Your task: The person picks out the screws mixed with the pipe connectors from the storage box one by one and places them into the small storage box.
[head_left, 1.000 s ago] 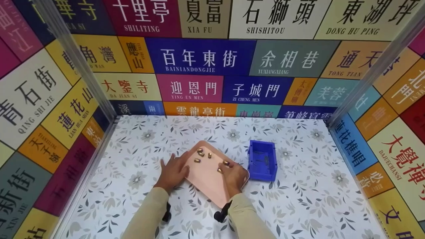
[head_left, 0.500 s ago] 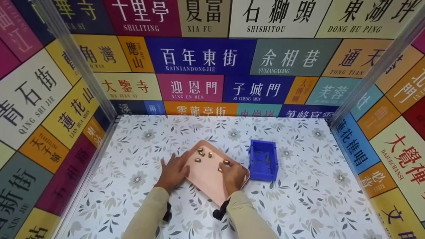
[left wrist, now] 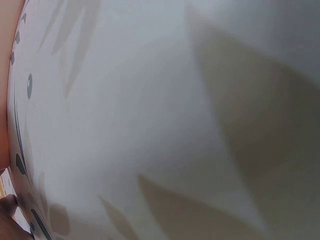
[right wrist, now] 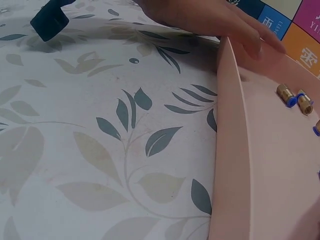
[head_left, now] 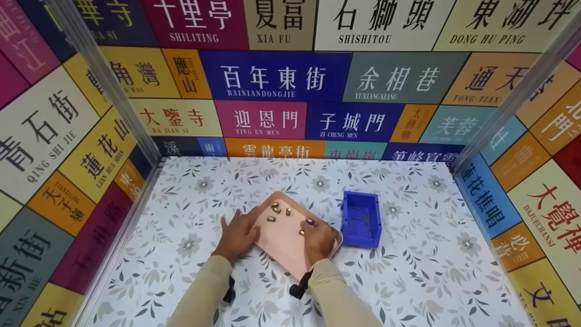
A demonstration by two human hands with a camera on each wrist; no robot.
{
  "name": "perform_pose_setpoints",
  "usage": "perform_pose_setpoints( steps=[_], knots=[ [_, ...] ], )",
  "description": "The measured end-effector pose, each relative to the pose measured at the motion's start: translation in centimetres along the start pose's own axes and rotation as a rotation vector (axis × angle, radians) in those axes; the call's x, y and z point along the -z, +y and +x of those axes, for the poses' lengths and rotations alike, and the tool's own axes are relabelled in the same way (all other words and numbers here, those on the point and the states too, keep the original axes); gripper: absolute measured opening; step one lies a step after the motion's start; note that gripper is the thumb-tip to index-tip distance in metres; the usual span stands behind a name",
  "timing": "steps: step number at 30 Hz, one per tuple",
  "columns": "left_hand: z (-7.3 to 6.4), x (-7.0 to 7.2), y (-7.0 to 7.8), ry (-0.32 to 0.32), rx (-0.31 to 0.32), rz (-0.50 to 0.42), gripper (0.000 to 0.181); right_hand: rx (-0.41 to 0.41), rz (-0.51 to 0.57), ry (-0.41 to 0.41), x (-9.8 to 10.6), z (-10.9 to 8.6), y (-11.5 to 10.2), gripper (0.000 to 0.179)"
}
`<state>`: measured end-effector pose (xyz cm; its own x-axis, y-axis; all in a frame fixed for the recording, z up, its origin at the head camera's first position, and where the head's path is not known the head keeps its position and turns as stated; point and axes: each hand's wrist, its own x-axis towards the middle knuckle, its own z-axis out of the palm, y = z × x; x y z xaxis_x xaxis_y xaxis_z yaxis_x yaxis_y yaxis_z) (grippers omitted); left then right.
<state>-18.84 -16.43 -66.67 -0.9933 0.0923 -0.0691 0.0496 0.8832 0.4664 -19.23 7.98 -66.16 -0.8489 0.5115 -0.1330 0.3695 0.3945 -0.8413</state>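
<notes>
A shallow pink tray point(head_left: 283, 245) lies diagonally on the table, with several brass push-in fittings point(head_left: 271, 219) with blue collars in it. My left hand point(head_left: 237, 234) holds the tray's left side, thumb over the rim; that hand also shows in the right wrist view. My right hand point(head_left: 321, 238) reaches in over the right part of the tray. Its thumb and forefinger pinch one brass fitting point(head_left: 309, 221), while a second fitting point(head_left: 302, 232) lies beside the thumb. The left wrist view shows mostly tabletop and a strip of the tray point(left wrist: 4, 90).
Just right of the tray stands a blue plastic bin point(head_left: 361, 195) with thin dark metal pieces point(head_left: 366, 219) inside. A floral cloth point(head_left: 190, 195) covers the table. Panels with printed characters point(head_left: 272, 77) enclose the back and both sides.
Both hands, the tray and the fittings keep their places. Only a slight shift of the head view shows.
</notes>
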Motion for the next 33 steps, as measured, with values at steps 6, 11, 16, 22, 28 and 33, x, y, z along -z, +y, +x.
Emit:
perform_pose_setpoints(
  steps=[6, 11, 16, 22, 28, 33],
  knots=[
    [0.14, -0.09, 0.10, -0.006, 0.017, -0.001, 0.064, 0.062, -0.084, 0.056, -0.07, 0.01, 0.07, 0.008],
    [0.08, -0.06, 0.14, -0.012, 0.035, 0.004, 0.064, 0.056, -0.077, 0.058, -0.27, -0.05, 0.18, 0.008],
    [0.12, -0.12, 0.18, -0.018, 0.046, -0.012, 0.064, 0.049, -0.071, 0.068, -0.37, -0.06, 0.30, 0.011],
    [0.09, -0.12, 0.22, -0.016, 0.033, -0.014, 0.065, 0.068, -0.097, 0.108, -0.34, -0.07, 0.31, 0.013],
    [0.00, -0.04, 0.07, 0.016, -0.012, 0.001, 0.064, 0.112, -0.100, 0.110, -0.49, 0.00, 0.42, 0.011],
    [-0.07, -0.12, 0.18, -0.005, 0.019, 0.010, 0.064, 0.153, -0.114, 0.107, -0.54, -0.02, 0.68, 0.009]
  ],
)
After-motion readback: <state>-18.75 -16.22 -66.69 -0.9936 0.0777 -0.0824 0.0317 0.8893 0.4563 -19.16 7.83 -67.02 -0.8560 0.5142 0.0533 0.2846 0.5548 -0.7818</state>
